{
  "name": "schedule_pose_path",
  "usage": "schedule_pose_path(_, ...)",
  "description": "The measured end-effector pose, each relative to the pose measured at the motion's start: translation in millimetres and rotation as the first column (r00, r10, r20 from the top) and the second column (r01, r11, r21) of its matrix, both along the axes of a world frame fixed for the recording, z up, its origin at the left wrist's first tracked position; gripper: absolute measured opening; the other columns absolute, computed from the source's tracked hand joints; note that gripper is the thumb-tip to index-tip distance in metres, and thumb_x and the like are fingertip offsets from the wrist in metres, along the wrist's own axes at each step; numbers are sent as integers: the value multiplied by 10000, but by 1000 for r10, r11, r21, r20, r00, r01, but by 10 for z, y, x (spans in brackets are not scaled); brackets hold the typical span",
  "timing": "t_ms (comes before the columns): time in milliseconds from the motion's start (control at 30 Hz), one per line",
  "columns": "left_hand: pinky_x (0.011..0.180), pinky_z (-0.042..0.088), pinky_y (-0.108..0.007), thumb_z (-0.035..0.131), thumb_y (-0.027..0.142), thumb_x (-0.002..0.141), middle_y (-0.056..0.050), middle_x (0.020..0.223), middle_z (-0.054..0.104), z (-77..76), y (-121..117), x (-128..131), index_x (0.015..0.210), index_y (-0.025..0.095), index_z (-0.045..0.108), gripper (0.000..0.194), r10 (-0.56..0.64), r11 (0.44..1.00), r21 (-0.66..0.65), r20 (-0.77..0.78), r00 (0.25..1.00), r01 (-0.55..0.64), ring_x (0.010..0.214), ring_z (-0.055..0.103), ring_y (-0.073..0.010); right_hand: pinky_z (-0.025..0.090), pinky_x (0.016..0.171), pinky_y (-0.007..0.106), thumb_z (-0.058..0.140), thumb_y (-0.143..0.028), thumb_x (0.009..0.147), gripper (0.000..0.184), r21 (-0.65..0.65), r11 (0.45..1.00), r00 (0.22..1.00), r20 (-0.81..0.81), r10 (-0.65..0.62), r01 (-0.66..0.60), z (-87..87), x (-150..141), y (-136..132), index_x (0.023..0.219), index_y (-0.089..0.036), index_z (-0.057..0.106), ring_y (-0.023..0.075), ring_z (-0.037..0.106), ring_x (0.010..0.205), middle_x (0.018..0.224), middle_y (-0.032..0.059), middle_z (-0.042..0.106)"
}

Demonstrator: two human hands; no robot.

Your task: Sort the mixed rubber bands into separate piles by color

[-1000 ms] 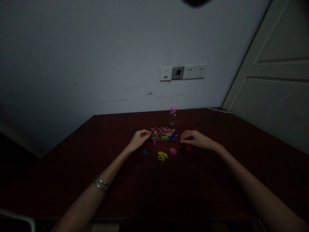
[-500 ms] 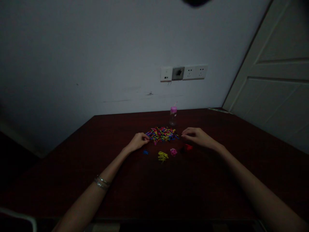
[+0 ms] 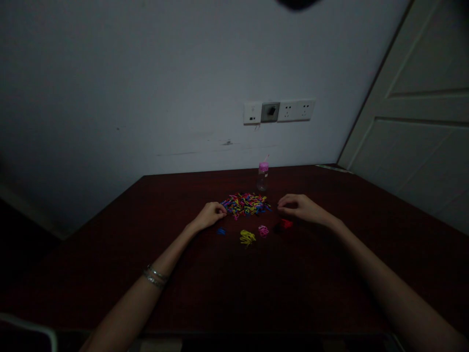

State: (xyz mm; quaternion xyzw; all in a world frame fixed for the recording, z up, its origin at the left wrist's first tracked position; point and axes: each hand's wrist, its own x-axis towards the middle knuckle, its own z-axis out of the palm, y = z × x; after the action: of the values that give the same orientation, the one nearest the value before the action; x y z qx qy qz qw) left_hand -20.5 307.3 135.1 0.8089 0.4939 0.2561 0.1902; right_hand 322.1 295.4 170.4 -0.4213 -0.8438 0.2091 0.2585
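A mixed pile of small, multicoloured looped pieces [image 3: 246,204] lies on the dark red-brown table; their exact kind is too small to tell. At the pile's left edge, my left hand [image 3: 210,214] has thumb and fingers pinched together, and whatever is between them is hidden. Just right of the pile, my right hand [image 3: 299,207] is curled in a pinch, its fingertips near a dark speck I cannot make out. Nearer me lie sorted groups: blue pieces [image 3: 221,231], yellow pieces [image 3: 247,237], pink pieces [image 3: 263,231] and red pieces [image 3: 286,224].
Behind the pile stands a clear bottle with a pink cap [image 3: 263,177], close to the wall. Wall sockets [image 3: 279,111] sit above the table [image 3: 234,288]. To the right is a white panelled door [image 3: 414,127]. The light is dim.
My right hand has shifted very slightly right, away from the pile. My left hand stays at the pile's left edge, and the coloured groups look the same.
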Motion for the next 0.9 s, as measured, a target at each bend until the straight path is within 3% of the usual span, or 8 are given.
schedule_pose_path(433,706,414,-260,527,177,728,-45,782,599,34,-19,-4,727,143,646,123,-12,1000,15,-73,997,13,743,552,-161,472,790,378,530,-345,748,208,-6,1000,1000,-9,1,-1,5,-13,-17,806,-200,669,226,600,849,933,73,645)
schedule_pose_path(667,697,410,-252,521,211,761,-38,788,590,89,-51,44,740,141,628,129,-71,997,19,86,994,70,752,543,-149,469,796,364,526,-332,779,203,55,998,997,-56,47,-44,33,-117,-80,837,-197,665,207,593,847,935,69,637)
schedule_pose_path(900,678,408,-243,538,231,767,-33,774,589,348,-264,285,725,129,618,136,-141,985,-64,242,960,161,729,533,-134,451,844,380,531,-337,803,235,87,992,974,-199,104,-88,43,-432,-241,978,-220,636,200,570,927,998,58,626)
